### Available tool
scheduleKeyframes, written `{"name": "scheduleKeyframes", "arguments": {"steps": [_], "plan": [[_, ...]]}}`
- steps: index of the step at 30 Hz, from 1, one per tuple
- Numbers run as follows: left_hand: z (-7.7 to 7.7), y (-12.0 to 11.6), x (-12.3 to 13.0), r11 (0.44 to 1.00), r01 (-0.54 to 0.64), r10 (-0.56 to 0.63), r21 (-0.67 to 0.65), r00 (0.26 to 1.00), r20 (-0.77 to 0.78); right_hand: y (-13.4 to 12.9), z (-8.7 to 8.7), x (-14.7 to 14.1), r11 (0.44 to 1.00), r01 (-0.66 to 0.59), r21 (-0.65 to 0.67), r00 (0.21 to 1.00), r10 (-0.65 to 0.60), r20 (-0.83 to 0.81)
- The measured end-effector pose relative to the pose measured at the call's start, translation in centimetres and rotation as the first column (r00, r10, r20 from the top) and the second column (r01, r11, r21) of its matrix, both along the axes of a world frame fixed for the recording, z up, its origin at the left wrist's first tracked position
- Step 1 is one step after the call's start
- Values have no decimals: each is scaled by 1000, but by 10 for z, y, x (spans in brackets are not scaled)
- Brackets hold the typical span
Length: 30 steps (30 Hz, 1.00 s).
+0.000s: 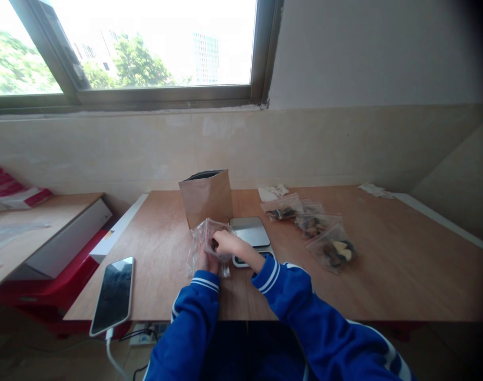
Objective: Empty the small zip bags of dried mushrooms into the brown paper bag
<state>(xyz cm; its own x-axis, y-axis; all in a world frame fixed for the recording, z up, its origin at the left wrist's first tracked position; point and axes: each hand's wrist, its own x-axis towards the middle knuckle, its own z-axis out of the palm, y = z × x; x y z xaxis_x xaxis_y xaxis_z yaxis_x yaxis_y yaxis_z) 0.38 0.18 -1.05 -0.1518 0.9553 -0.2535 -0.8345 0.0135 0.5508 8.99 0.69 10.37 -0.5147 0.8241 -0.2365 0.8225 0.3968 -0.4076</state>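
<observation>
A clear plastic bag (207, 228) is held upright in my left hand (208, 261), whose fingers wrap round it from below and behind. The fingers of my right hand (226, 244) reach into the bag's mouth, closed around or against something dark that is too small to name. Just behind the bag stands a brown paper pouch (207, 198) with its top open. A kitchen scale (249, 232) with a bare metal plate lies to the right, its front edge partly hidden by my right forearm.
Several zip bags of dried pieces (331, 251) lie on the wooden table (392, 264) to the right. White tissue (273, 191) is at the back edge. A phone (113, 293) on a cable is at the left edge, beside a red stool (62, 286).
</observation>
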Motion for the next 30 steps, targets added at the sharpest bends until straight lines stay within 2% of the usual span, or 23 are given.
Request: {"name": "scheduleKeyframes", "arguments": {"steps": [5,10,12,14,16,18,20,22,23,26,30], "plan": [[3,0,2,1000,-14,13,-19,1000,-19,2,2,4,990,105,96,979,-87,-183],[7,-1,3,998,40,-38,46,999,-38,15,6,13,972,201,122,914,-141,-380],[7,-2,3,997,56,-53,49,998,-45,23,12,17,957,273,97,819,-178,-546],[7,-2,3,998,54,-53,24,997,-47,32,26,20,948,312,62,660,-169,-732],[6,-3,3,999,53,-53,-5,998,-42,42,45,23,945,315,93,522,-91,-848],[6,-4,2,998,52,-53,-20,998,-39,54,69,24,904,365,224,460,35,-887],[6,-4,2,999,44,-45,-22,998,-32,69,91,23,800,439,409,487,171,-857],[7,-4,3,999,42,-43,-23,999,-16,84,105,19,705,431,563,584,258,-770],[8,-5,3,999,45,-46,-25,999,-7,91,109,17,676,395,622,643,281,-713],[10,-5,3,998,51,-50,-30,999,11,110,106,8,641,230,732,795,310,-521],[12,-6,3,997,61,-60,-51,998,16,121,88,0,630,100,770,876,311,-369]]}}
